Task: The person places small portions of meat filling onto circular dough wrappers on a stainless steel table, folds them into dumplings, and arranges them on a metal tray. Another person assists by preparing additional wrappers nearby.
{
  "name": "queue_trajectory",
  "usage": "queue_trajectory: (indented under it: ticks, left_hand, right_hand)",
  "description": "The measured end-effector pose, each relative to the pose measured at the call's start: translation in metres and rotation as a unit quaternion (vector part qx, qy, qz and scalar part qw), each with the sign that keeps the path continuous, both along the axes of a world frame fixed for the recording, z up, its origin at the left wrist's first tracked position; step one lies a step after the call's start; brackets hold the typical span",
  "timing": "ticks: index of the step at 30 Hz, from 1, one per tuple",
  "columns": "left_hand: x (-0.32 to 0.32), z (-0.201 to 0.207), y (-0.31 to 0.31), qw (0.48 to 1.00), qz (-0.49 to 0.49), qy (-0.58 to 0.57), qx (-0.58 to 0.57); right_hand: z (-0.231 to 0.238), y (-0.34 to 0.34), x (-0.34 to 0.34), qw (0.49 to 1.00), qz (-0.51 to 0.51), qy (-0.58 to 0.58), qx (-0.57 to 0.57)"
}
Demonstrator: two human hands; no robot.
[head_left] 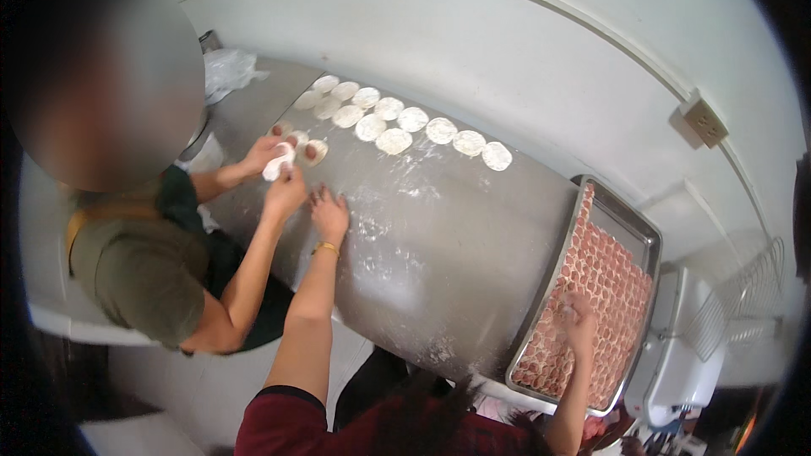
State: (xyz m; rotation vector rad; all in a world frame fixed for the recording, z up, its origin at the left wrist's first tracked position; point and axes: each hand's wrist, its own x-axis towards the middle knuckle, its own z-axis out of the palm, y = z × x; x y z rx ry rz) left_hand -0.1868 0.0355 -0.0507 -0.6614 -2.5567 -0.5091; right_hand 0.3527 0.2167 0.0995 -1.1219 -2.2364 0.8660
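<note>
My left hand (329, 214) reaches forward on the steel table (422, 262), palm down with its fingers apart and nothing in them. Ahead of it sit dough rounds with reddish-brown filling (315, 151). My right hand (579, 322) is over a deep metal tray (635, 228) on the right, its fingers curled together; whether anything is between them cannot be made out. Many small reddish-brown pieces with pale edges (604, 287) pack the tray closely. Flat, pale dough rounds (394, 141) lie in rows along the table's far side.
To my left, a co-worker's hands (283, 171) hold a white dough round close to my left hand. White flour dust (380, 241) marks the table. A plastic bag (230, 73) lies at the far left. A white appliance (688, 355) and a wire rack (743, 300) stand right of the tray.
</note>
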Motion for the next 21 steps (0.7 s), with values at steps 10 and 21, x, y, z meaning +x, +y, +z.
queue_trajectory:
  ticks: [10,21]
  left_hand:
    - [-0.118,-0.022,0.013,0.987,-0.100,-0.062,-0.110]
    - [-0.011,0.055,-0.020,0.974,-0.197,-0.044,-0.101]
  right_hand:
    - [-0.024,-0.121,-0.025,0.990,-0.112,-0.030,-0.075]
    - [-0.030,-0.164,-0.035,0.992,-0.113,-0.028,-0.053]
